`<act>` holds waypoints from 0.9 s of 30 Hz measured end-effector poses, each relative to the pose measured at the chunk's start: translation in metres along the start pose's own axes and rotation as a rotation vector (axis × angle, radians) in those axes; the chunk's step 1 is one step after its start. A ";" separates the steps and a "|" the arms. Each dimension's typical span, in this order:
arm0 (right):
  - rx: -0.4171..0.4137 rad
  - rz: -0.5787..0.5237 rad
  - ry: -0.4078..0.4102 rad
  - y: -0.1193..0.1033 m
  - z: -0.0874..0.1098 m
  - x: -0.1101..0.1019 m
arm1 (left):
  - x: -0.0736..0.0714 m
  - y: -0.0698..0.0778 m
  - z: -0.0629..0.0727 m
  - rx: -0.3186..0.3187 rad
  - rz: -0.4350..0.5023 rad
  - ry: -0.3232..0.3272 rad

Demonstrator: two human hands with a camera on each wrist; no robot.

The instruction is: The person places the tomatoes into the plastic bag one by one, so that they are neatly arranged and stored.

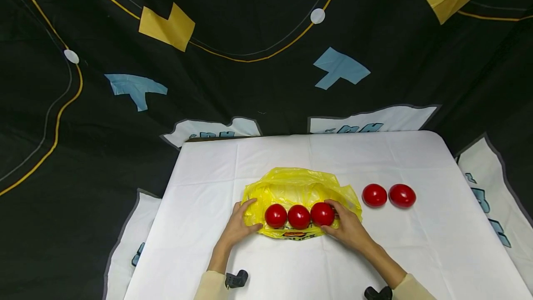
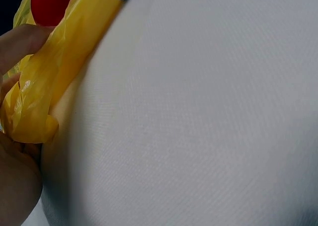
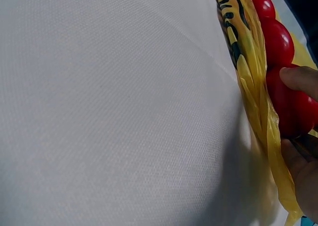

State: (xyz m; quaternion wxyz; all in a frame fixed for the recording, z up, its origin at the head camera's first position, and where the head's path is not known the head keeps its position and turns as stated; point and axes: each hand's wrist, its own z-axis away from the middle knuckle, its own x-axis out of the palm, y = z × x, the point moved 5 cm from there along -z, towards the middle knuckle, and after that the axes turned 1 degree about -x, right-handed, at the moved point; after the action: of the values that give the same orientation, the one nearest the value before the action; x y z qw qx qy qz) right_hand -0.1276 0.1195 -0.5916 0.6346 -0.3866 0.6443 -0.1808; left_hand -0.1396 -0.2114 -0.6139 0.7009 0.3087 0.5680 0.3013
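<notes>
A yellow plastic bag (image 1: 297, 182) with dark print along its near edge lies on the white table. Three glossy red round fruits, the middle one (image 1: 299, 217) among them, sit in a row at its near side. My left hand (image 1: 238, 227) pinches the bag's left edge; in the left wrist view the film (image 2: 37, 102) passes between thumb and fingers. With thumb and fingers my right hand (image 1: 350, 230) grips the rightmost red round fruit (image 1: 322, 214) of the row. That fruit (image 3: 285, 102) touches its neighbour (image 3: 278, 42) in the right wrist view. Some right fingers are hidden behind it.
Two more red round fruits, one (image 1: 374, 195) beside the other (image 1: 402, 196), lie on the white tablecloth (image 1: 433, 244) right of the bag. Behind the table hangs a black cloth (image 1: 250, 91) with yellow, blue and white shapes.
</notes>
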 end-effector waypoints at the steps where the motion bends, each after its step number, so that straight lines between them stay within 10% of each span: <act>1: -0.002 0.001 0.001 0.000 0.000 0.000 | 0.000 0.000 0.000 -0.001 -0.002 0.000; 27: 0.031 0.000 -0.048 0.004 0.000 0.004 | 0.000 0.000 0.000 -0.032 0.002 -0.012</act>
State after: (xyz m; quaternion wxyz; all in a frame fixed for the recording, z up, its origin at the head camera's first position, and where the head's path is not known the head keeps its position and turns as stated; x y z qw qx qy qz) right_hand -0.1284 0.1186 -0.5974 0.6558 -0.3808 0.6261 -0.1813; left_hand -0.1396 -0.2111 -0.6138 0.7089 0.3001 0.5584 0.3092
